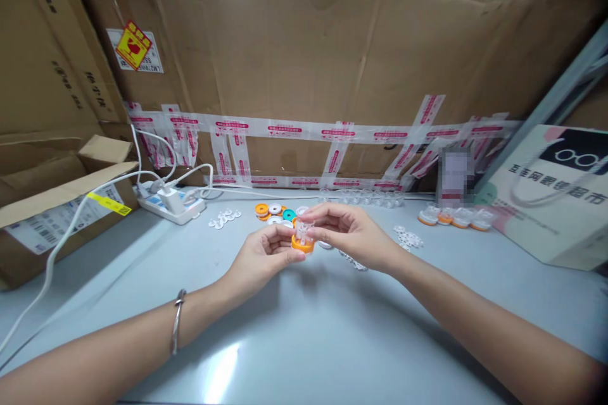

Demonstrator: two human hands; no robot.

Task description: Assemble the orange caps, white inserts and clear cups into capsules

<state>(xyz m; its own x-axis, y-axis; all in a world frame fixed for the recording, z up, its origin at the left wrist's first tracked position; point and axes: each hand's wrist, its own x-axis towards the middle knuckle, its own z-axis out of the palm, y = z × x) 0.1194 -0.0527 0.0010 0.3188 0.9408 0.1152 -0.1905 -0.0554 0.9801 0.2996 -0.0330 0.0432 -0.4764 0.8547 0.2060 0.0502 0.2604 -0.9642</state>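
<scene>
Between thumb and fingers, my left hand [270, 250] grips an orange round base [303, 245] just above the table. My right hand [351, 231] pinches a small white plastic piece [304, 231] that sits on or in that base; whether it is fully seated I cannot tell. Just behind the hands lie several round caps in orange [261, 209], white and teal [289, 214]. Small white pegged parts [224, 219] lie to the left of them. Right of my right hand is a cluster of flat white pieces [407, 238], and more small white pieces [353, 261] lie under that wrist.
Clear plastic cups [365, 198] line the back edge. Several orange-and-clear assembled pieces [456, 219] stand at the right beside a paper bag [546, 202]. A power strip [173, 202] with white cables and an open carton [66, 202] occupy the left. A large cardboard box [294, 44] walls the back.
</scene>
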